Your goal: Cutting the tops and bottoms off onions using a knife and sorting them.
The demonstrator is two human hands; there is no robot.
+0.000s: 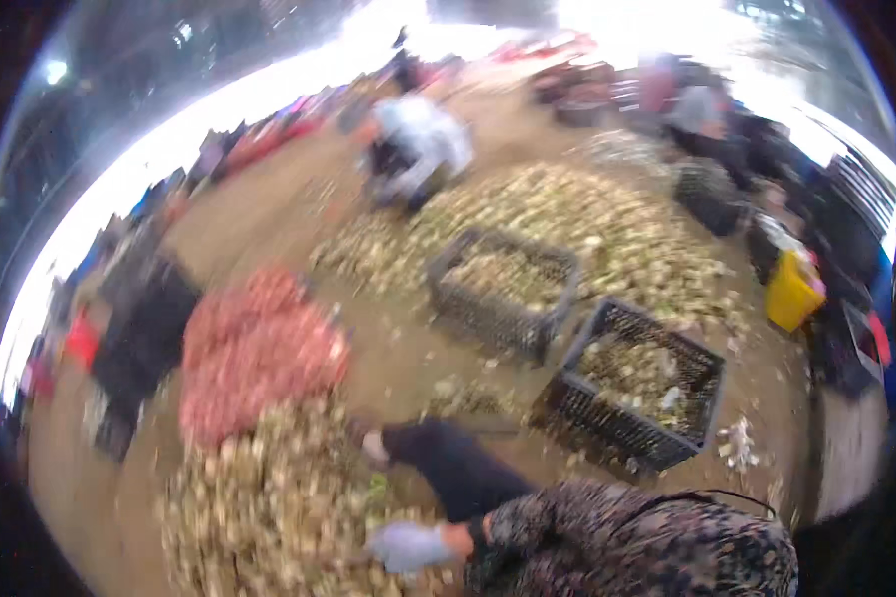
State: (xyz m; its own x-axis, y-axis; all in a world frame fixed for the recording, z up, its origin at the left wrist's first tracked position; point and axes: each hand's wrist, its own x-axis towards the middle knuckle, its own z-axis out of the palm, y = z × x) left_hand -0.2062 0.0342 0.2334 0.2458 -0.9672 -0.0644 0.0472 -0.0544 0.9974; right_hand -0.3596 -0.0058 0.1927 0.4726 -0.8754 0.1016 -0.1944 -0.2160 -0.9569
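My left hand [411, 546], in a pale glove with a dark band at the wrist, is over the edge of a heap of pale bulbs [269, 492] that look like garlic. Its fingers are blurred, and I cannot tell whether they hold anything. My right hand is out of view. Behind the heap, a full red mesh sack [261, 351] rests against it. A leg in dark trousers [455, 463] stretches along the heap's right side. My patterned garment [642, 537] fills the lower right.
Two black plastic crates [642, 418] [493, 328] with bulbs in them stand ahead to the right. A wider bulb spread [612, 224] lies behind them. A person in a light top [418, 142] bends at its far side. A dark-clothed person [142, 336] is at left, a yellow container [791, 291] at right.
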